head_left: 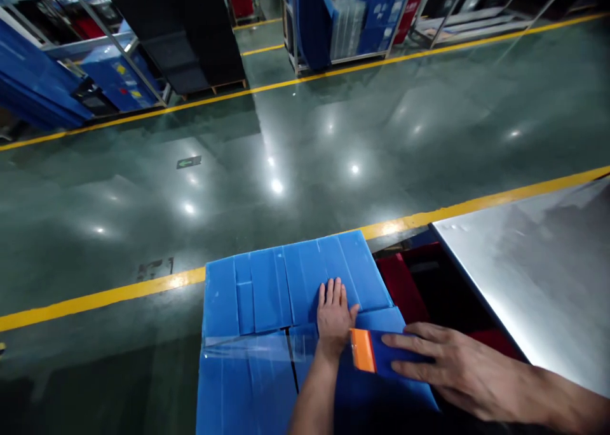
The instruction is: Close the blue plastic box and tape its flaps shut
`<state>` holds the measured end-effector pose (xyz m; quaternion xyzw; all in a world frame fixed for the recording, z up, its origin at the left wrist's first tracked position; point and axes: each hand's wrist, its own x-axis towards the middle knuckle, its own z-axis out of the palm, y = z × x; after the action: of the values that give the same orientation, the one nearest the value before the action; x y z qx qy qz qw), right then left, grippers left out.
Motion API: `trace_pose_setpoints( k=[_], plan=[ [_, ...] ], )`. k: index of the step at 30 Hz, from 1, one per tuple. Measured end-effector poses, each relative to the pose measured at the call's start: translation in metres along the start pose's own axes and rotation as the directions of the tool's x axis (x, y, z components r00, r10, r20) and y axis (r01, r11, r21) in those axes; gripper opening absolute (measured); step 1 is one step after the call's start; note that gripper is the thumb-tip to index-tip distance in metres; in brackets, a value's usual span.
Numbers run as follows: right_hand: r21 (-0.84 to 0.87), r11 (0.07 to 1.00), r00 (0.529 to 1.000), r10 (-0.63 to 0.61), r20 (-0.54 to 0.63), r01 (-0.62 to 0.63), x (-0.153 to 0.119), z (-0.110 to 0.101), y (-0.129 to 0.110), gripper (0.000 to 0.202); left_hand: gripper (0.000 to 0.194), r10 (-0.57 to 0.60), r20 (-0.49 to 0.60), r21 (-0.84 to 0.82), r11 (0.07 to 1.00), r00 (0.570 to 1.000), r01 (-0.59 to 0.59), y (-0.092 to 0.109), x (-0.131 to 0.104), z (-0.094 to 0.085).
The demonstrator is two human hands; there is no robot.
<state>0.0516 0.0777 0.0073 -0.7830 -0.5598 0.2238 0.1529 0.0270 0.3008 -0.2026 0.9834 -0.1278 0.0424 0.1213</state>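
Blue plastic-sheet boxes (260, 295) stand below me, with narrow dark gaps between their top panels. A strip of clear tape (248, 348) runs across them from the left edge toward my left hand (334, 314), which lies flat on the blue top with its fingers spread. To its right, my right hand (452, 359) is wrapped over a dark blue tape dispenser with an orange end (363, 350). The orange end sits beside my left wrist. My right palm hides part of the dispenser.
A shiny metal surface (538, 263) is at the right, beside red bins (405, 286). Beyond the green floor (305, 143) with yellow lines stand racks of blue boxes (381, 16) and a tall black stack (190, 35).
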Motion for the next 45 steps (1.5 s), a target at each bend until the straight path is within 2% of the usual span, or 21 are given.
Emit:
trace_pose_setpoints(
  k=[5, 11, 14, 18, 23, 27, 32, 37, 40, 45],
  plan=[
    [-0.06, 0.998, 0.999, -0.025, -0.022, 0.024, -0.015, -0.007, 0.016, 0.068, 0.066, 0.005, 0.051, 0.005, 1.0, 0.999, -0.006, -0.001, -0.008, -0.006],
    [-0.283, 0.958, 0.999, -0.044, -0.014, 0.038, -0.078, -0.029, 0.049, 0.067, 0.064, -0.079, 0.081, 0.065, 0.995, 0.994, 0.074, 0.008, -0.009, -0.005],
    [-0.27, 0.963, 1.0, -0.006, -0.015, 0.001, -0.107, -0.032, 0.064, 0.067, 0.06, -0.098, 0.093, 0.076, 0.993, 0.991, 0.091, 0.011, -0.01, -0.002],
    [-0.204, 0.975, 0.996, 0.087, -0.019, -0.089, -0.126, -0.03, 0.076, 0.062, 0.054, -0.123, 0.096, 0.076, 0.99, 0.988, 0.116, 0.012, -0.011, 0.0],
    [-0.253, 0.962, 0.992, 0.082, -0.095, -0.104, -0.129, -0.031, 0.084, 0.048, 0.068, -0.082, 0.095, 0.06, 0.995, 0.992, 0.076, 0.011, -0.016, -0.006],
    [-0.286, 0.955, 0.997, 0.072, -0.042, -0.081, -0.125, -0.036, 0.081, 0.051, 0.067, -0.083, 0.087, 0.068, 0.995, 0.993, 0.078, 0.012, -0.018, -0.007],
    [-0.244, 0.954, 0.979, 0.195, 0.056, -0.176, -0.105, -0.031, 0.069, 0.052, 0.06, -0.084, 0.059, 0.072, 0.994, 0.995, 0.079, 0.014, -0.019, -0.005],
    [-0.223, 0.933, 0.951, 0.302, 0.061, -0.282, -0.084, -0.024, 0.067, 0.049, 0.057, -0.041, 0.04, 0.095, 0.995, 0.998, 0.037, 0.008, -0.023, -0.006],
    [-0.206, 0.937, 0.95, 0.302, 0.072, -0.282, -0.087, -0.033, 0.067, 0.048, 0.058, -0.009, 0.04, 0.112, 0.994, 0.999, 0.004, 0.004, -0.029, -0.005],
    [-0.228, 0.932, 0.943, 0.313, 0.116, -0.282, -0.112, -0.061, 0.064, 0.054, 0.059, -0.011, 0.045, 0.13, 0.991, 0.999, 0.005, 0.001, -0.036, -0.001]
  ],
)
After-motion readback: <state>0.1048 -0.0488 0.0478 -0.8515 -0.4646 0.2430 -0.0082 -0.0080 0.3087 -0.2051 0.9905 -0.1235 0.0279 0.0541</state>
